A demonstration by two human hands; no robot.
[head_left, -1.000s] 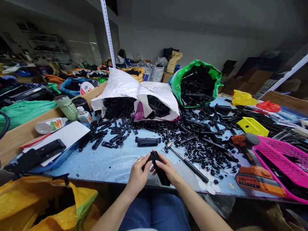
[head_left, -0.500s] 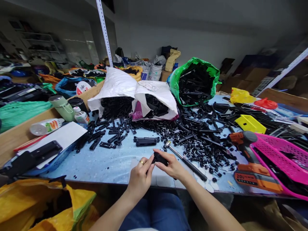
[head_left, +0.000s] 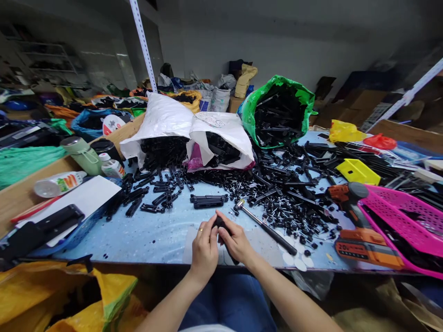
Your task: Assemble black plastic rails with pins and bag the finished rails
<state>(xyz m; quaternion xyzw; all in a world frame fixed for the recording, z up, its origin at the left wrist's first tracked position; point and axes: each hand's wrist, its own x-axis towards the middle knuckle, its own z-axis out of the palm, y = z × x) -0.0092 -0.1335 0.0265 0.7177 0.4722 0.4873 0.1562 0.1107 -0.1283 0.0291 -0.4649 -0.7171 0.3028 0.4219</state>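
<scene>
Both my hands meet over the near edge of the blue table [head_left: 138,237], closed around one black plastic part [head_left: 220,222]. My left hand [head_left: 204,242], with a ring on one finger, grips its left side. Fingers of my right hand [head_left: 235,240] wrap over its right side, and a dark length shows below that palm. Much of the part is hidden by my fingers. Just beyond my hands lies a long black plastic piece [head_left: 208,201]. To the right rests a hammer [head_left: 266,228] with a black handle, its head pointing away from me.
Loose black pieces and screws [head_left: 290,216] spread over the right side. White sacks [head_left: 221,133] and a green bag [head_left: 308,108] spill black parts behind. An orange cordless drill [head_left: 367,246] and pink basket [head_left: 408,207] stand right; a green flask [head_left: 83,154] stands left.
My hands have drawn closer together around the black part, which now tilts so that its lower end points down toward the table edge. The view has shifted slightly.
</scene>
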